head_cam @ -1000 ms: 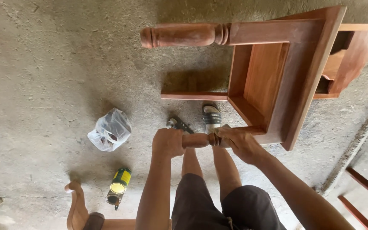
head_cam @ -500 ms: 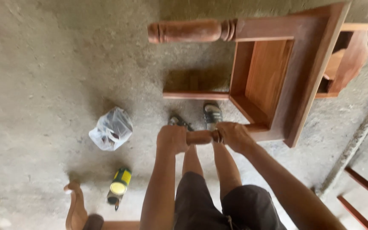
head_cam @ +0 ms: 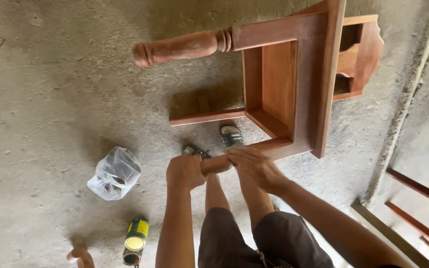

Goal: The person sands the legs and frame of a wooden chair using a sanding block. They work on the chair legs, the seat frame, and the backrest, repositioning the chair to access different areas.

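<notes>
Stood over a reddish-brown wooden table frame tipped on its side on the grey concrete floor, one turned, rounded leg jutting out to the left at the top, well clear of the hands. Gripped the near turned leg, low in the frame and just above the knees, with both hands. Left hand wrapped in a closed fist round the leg's free end. Right hand laid over the leg where it met the frame's lower rail, fingers curled down and pressed close around the wood. Two sandalled feet planted on the floor directly beneath the leg. Left of the arms, a crumpled clear plastic bag with something dark inside, and nearer, a small yellow-and-green tin can lying on its side. More reddish wooden slats resting at the right edge beyond a raised concrete kerb.
</notes>
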